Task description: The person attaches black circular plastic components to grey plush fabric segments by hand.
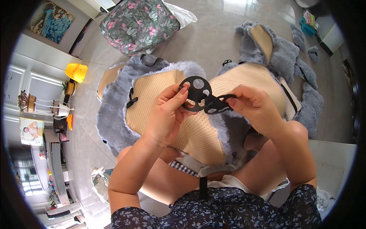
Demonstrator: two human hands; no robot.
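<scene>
My left hand point(168, 111) pinches a flat black disc point(195, 93) with several round holes, probably plastic. A second black disc point(214, 109), tilted nearly edge-on, is held at its rim between the thumb and fingers of my right hand point(254, 110). The two discs meet or overlap between my hands; how they are joined is hard to tell. Below them, across my legs, lies a grey plush cover point(113, 120), apparently a seat cover. Its beige mesh backing point(153, 103) faces up, and a black strap with a buckle point(132, 100) lies at its left edge.
Another cover with beige backing point(248, 75) lies at right, beside grey plush pieces point(308, 111) on the tiled floor. A floral fabric bag point(137, 28) sits ahead. At left are a yellow plastic item point(76, 73) and potted plants point(31, 103). A teal box point(307, 25) bears writing.
</scene>
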